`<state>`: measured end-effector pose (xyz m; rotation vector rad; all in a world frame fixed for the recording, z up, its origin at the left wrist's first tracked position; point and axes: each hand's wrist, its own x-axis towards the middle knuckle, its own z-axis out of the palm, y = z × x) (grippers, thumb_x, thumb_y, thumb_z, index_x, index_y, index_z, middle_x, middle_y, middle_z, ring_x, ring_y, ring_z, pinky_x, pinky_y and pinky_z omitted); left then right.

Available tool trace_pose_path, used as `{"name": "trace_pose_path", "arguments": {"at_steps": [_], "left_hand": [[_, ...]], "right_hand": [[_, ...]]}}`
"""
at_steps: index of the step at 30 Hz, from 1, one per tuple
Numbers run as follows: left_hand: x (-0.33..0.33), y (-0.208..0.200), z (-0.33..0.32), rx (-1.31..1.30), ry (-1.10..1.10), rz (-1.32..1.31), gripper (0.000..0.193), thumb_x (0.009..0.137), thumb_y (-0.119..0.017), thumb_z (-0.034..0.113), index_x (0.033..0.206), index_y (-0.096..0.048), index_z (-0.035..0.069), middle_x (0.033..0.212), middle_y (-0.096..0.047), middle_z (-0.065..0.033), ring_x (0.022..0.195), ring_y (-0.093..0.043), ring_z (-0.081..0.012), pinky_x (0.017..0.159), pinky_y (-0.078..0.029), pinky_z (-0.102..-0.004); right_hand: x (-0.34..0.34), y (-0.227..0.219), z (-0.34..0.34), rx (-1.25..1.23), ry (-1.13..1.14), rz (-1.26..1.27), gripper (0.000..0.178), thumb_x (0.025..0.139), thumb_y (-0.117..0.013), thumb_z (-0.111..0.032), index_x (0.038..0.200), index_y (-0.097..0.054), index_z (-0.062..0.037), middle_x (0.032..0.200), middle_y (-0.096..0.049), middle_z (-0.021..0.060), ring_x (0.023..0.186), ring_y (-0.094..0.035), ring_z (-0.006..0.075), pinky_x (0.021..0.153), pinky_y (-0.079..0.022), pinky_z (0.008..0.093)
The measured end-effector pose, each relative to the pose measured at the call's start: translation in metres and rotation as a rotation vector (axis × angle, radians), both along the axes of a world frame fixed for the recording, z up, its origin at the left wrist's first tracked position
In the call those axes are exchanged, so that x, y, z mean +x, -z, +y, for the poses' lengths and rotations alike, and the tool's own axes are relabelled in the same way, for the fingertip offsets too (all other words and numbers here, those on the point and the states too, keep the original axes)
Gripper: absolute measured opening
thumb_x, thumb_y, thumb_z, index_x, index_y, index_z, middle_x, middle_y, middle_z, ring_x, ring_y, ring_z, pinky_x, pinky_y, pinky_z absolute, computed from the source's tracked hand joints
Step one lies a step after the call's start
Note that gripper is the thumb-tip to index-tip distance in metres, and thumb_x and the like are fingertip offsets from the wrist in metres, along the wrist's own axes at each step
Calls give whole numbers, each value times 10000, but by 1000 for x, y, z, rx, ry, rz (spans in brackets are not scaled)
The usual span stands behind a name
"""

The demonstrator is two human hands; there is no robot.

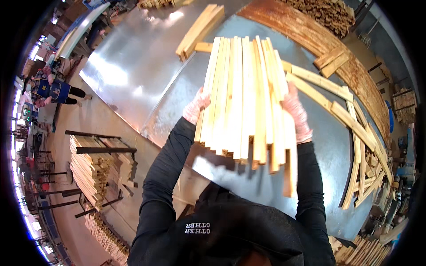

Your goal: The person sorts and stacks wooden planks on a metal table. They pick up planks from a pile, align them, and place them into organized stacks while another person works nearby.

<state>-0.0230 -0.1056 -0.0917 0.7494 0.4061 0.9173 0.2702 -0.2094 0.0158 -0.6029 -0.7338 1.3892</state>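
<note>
Between my two gloved hands I hold a wide bundle of pale wooden strips [242, 97] side by side above a shiny metal table [177, 106]. My left hand [196, 106] presses against the bundle's left edge, and my right hand [296, 113] grips the right edge. Both hands wear pinkish-white gloves, with the fingers partly hidden by the wood. The strips' near ends are uneven, and one at the right sticks out farthest toward me. Beyond the bundle, a couple of thicker wooden boards [200, 31] lie on the table.
Loose wooden strips [355, 133] lie criss-crossed at the table's right. A rusty brown board [310, 31] runs along the far edge. Stacked strips [91, 168] rest on a dark metal rack at left. A person in a blue apron [53, 90] stands at far left.
</note>
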Motion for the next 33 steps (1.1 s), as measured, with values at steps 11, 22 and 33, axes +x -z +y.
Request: {"name": "trace_pose_path", "arguments": {"at_steps": [11,22,33], "left_hand": [[-56,89,-98,418,-29,1580,760,903,-719,215,1543,-334,76,1504,-422,-162,1353,-436,-250,1091,-404,-378],[-132,73,-73,251,-372,1364,686,943,-659,430,1443,-459,4,1299,-625,-204,1204,-592,-267,1027,-438,-339],[-176,61,-239,-495,-1163,1555,646,1001,-498,411,1505,-370,28,1367,-564,-182,1167,-580,-265,1017,-425,-335]], "right_hand": [[-8,177,-113,-506,72,-377,864,985,-606,-172,1582,-4,-5,1575,-304,206,1398,-366,242,1131,-324,319],[-119,191,-95,-198,-44,-942,927,906,-661,-108,1562,-19,21,1543,-335,235,1378,-409,320,1130,-339,362],[25,165,147,243,253,-2591,704,956,-448,-600,1487,-423,-138,1464,-522,98,1403,-401,334,1147,-194,591]]}}
